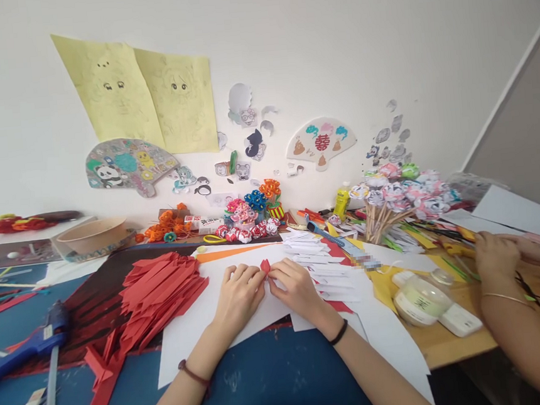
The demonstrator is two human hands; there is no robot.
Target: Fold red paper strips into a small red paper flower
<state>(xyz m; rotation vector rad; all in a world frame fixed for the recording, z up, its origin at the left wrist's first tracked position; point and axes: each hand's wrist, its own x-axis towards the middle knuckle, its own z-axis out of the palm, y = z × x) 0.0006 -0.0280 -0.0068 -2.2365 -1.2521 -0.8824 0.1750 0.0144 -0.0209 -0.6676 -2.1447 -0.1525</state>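
Between my two hands is a small folded piece of red paper (265, 266), held just above white sheets (191, 335). My left hand (242, 293) pinches it from the left, fingers curled. From the other side my right hand (296, 286) grips it between thumb and fingertips. The lower part of the red piece is hidden by my fingers. A heap of red paper strips (162, 294) lies left of my left hand. Folded white paper strips (325, 267) are laid in a row just right of my right hand.
At left lie a blue glue gun (50, 338) and a tan bowl (93, 237). Paper flowers (256, 210) line the wall. Right are a bouquet of paper flowers on sticks (388, 201), a round jar (420, 299) and another person's hands (496, 255).
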